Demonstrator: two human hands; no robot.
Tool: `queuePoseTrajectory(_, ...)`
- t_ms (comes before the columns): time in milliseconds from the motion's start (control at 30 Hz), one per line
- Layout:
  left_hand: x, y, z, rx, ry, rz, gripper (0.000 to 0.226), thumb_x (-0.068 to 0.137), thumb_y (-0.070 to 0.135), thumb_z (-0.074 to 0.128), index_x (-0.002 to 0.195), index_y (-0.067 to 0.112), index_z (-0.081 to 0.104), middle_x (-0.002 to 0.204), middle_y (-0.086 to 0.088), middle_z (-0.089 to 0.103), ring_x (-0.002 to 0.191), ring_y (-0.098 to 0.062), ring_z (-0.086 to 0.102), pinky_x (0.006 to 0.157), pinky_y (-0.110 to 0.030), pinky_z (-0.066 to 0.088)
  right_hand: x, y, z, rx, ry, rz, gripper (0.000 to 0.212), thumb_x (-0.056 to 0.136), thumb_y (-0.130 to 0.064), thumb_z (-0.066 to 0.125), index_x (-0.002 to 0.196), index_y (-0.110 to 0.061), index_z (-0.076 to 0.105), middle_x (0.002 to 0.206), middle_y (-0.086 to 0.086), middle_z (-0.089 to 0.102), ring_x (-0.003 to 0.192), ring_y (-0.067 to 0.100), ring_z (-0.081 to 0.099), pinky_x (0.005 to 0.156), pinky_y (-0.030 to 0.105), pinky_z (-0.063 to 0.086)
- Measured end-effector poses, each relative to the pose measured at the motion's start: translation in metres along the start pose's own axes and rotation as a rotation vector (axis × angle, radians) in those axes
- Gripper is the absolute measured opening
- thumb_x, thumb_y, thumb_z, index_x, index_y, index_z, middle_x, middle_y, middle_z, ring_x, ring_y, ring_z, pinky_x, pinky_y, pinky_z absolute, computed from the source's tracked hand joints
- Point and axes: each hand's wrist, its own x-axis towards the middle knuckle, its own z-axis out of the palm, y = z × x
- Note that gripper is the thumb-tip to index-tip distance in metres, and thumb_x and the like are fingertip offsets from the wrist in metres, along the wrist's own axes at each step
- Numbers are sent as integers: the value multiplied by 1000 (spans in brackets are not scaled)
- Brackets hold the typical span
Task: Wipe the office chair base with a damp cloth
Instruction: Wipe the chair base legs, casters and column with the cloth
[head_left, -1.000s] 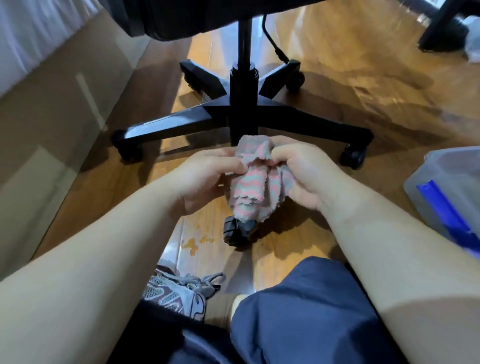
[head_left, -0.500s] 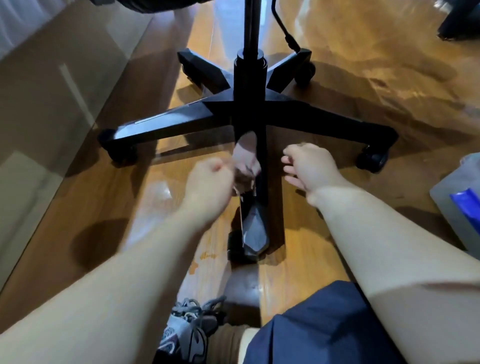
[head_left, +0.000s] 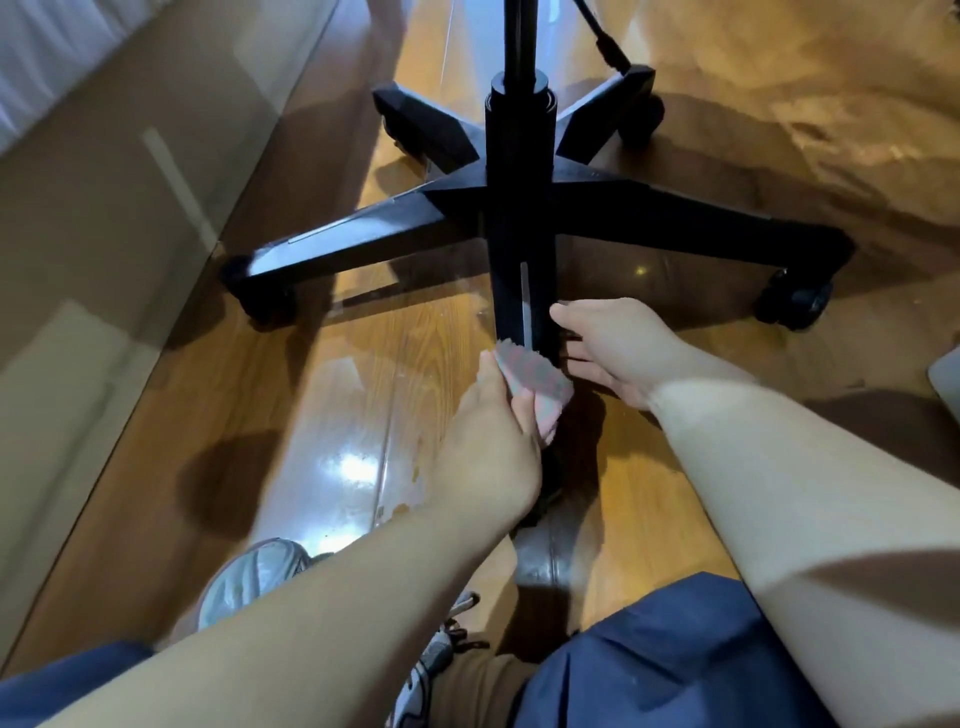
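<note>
The left grip (head_left: 488, 447) is closed around the bunched striped cloth (head_left: 535, 374), thumb on top, pressing it on the leg (head_left: 525, 306) of the chair base (head_left: 649, 213) that runs from the hub towards the person. The right grip (head_left: 618, 348) is released, fingers straight, at that leg's right side. Whether it touches the leg I cannot tell.

The likely trouble is rolling. The base stands on casters (head_left: 795, 304) on a glossy wooden floor (head_left: 363, 364), so a firm stroke away from the hub could shift the chair unless the right grip braces it. The cloth is wadded small, so it may clean only a narrow strip, and drips could mark the wood.

The left grip hides this leg's outer end and caster. The column (head_left: 519, 130) is cut off above the hub, and the far legs' casters barely show. A pale object (head_left: 948, 379) far right of the hub is cropped.
</note>
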Motion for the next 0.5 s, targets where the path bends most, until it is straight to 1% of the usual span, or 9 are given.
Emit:
queuePoseTrajectory(67, 24, 4, 2, -87, 20, -60, 50, 100, 19, 41, 146, 6, 28, 123, -11, 59, 105, -26, 61, 78, -27, 46, 3, 3, -5, 13, -13, 13, 39, 95, -18, 59, 134, -15, 53, 112, 0, 62, 92, 8, 61, 70, 18, 50)
queuePoseTrajectory(167, 69, 7, 3, -322, 60, -202, 34, 96, 8, 48, 129, 9, 52, 112, -14, 66, 102, -30, 64, 86, -36, 52, 8, 5, -8, 49, -22, 17, 37, 94, -16, 62, 131, -12, 56, 118, 12, 63, 116, 26, 58, 78, 23, 54)
queuePoseTrajectory(267, 118, 20, -10, -591, 120, -294, 25, 102, 10, 38, 105, 0, 60, 86, -18, 62, 72, -17, 60, 58, -21, 44, 13, 6, -11, 35, -41, 35, 40, 92, -17, 65, 131, -11, 56, 126, 19, 62, 114, 29, 62, 94, 34, 53)
queuePoseTrajectory(333, 143, 26, -17, -548, 54, -381, 26, 102, 7, 35, 114, -3, 56, 88, -10, 57, 79, -16, 57, 47, -11, 35, 18, 7, -13, 30, -49, 35, 40, 91, -18, 67, 129, -12, 58, 127, 10, 62, 107, 19, 64, 88, 30, 55)
queuePoseTrajectory(367, 143, 28, -18, -341, 87, -385, 27, 101, 10, 39, 122, 1, 53, 102, -7, 58, 95, -17, 57, 53, -12, 37, 19, 7, -12, 25, -51, 31, 39, 90, -19, 67, 127, -12, 59, 124, 7, 62, 103, 16, 63, 83, 27, 55)
queuePoseTrajectory(400, 144, 26, -15, 17, 81, -236, 29, 100, 14, 44, 127, 5, 50, 115, -5, 57, 109, -19, 55, 63, -14, 39, 21, 7, -12, 24, -49, 27, 37, 90, -19, 68, 126, -12, 60, 125, 7, 61, 102, 16, 61, 81, 26, 55)
queuePoseTrajectory(433, 143, 28, -17, 32, 116, -173, 32, 99, 17, 47, 129, 6, 50, 124, -7, 56, 116, -21, 54, 72, -14, 42, 22, 8, -11, 29, -45, 28, 37, 89, -19, 68, 125, -12, 60, 126, 8, 60, 104, 17, 60, 81, 27, 56)
queuePoseTrajectory(467, 142, 28, -16, -258, 143, -278, 32, 99, 17, 47, 128, 3, 51, 126, -11, 57, 114, -22, 56, 71, -9, 43, 23, 8, -11, 43, -41, 36, 37, 89, -19, 69, 124, -12, 61, 127, 9, 61, 108, 19, 60, 84, 29, 56)
queuePoseTrajectory(500, 141, 22, -17, -471, 129, -279, 31, 101, 19, 45, 124, 1, 55, 118, -14, 63, 100, -19, 62, 60, -3, 41, 23, 8, -10, 62, -38, 48, 37, 88, -18, 70, 124, -12, 62, 127, 10, 62, 112, 22, 60, 89, 33, 56)
